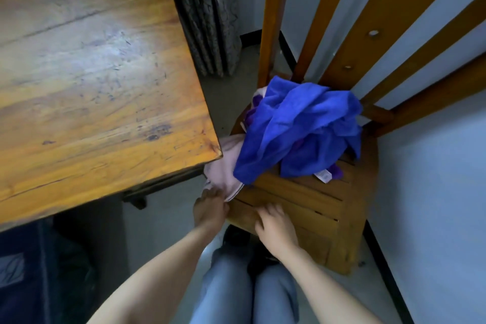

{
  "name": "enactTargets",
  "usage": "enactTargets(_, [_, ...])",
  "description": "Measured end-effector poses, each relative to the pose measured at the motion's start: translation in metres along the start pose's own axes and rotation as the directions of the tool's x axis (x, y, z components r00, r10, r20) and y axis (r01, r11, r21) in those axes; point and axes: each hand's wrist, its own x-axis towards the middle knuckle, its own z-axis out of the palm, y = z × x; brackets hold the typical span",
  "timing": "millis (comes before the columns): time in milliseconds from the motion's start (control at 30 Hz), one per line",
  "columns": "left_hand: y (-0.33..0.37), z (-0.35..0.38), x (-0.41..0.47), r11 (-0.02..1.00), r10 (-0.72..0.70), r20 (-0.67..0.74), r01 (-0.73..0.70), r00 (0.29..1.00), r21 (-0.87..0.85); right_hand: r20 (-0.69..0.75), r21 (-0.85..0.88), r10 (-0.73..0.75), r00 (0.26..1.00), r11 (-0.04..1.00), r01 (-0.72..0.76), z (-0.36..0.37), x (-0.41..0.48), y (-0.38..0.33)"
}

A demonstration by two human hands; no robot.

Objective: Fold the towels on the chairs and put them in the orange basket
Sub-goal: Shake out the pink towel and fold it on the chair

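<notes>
On one chair (302,201) | three towels (302,126) | left hand (210,208) pinches pink towel (226,173) | right hand (276,226) spread

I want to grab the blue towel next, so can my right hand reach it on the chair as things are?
Probably yes. The right hand rests on the chair seat holding nothing, and the blue towel lies on top just ahead with nothing between them.
</notes>
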Motion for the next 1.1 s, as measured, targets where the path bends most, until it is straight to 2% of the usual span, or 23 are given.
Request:
enactTargets(100, [0.013, -0.025, -0.035, 0.994, 0.105, -0.018, -0.106, 0.994, -0.035, 0.032, 0.123, 0.054, 0.998, 0.991, -0.058, -0.024, -0.022, -0.004])
enactTargets(200, [0.031, -0.069, -0.071, 0.980, 0.141, -0.047, -0.147, 0.989, -0.134, 0.101, 0.198, 0.086, 0.991, 0.975, -0.105, -0.065, -0.035, -0.010])
enactTargets(333, [0.064, -0.147, -0.103, 0.939, 0.291, -0.155, -0.313, 0.944, -0.144, 0.098, 0.275, 0.066, 0.993, 0.957, -0.090, -0.126, -0.041, -0.031])
enactTargets(433, [0.089, -0.207, -0.111, 0.900, 0.343, -0.239, -0.391, 0.908, -0.192, 0.044, 0.393, 0.119, 0.992, 0.911, -0.126, -0.166, -0.038, -0.037])
enactTargets(567, [0.111, -0.273, -0.123, 0.847, 0.363, -0.334, -0.457, 0.870, -0.271, -0.098, 0.471, 0.139, 0.985, 0.879, -0.077, -0.223, -0.041, -0.040])
enactTargets(733, [0.128, -0.333, -0.142, 0.745, 0.506, -0.364, -0.609, 0.782, -0.272, -0.196, 0.443, 0.013, 0.980, 0.893, 0.077, -0.276, -0.051, -0.049])
enactTargets(867, [0.137, -0.368, -0.156, 0.692, 0.587, -0.361, -0.681, 0.724, -0.241, -0.151, 0.537, 0.070, 0.986, 0.843, 0.022, -0.297, -0.052, -0.048])
enactTargets(933, [0.141, -0.387, -0.163, 0.668, 0.610, -0.379, -0.709, 0.695, -0.224, -0.113, 0.637, 0.095, 0.989, 0.771, -0.001, -0.311, -0.054, -0.047])
enactTargets(967, [0.143, -0.397, -0.166, 0.659, 0.618, -0.391, -0.720, 0.682, -0.216, -0.079, 0.724, 0.120, 0.990, 0.689, -0.025, -0.320, -0.056, -0.049])
enactTargets(1033, [0.145, -0.418, -0.173, 0.641, 0.621, -0.434, -0.742, 0.653, -0.198, -0.081, 0.783, 0.146, 0.986, 0.621, -0.028, -0.340, -0.060, -0.052])
enactTargets(1100, [0.146, -0.436, -0.177, 0.629, 0.607, -0.482, -0.752, 0.632, -0.195, -0.140, 0.758, 0.174, 0.975, 0.652, -0.008, -0.362, -0.065, -0.056])
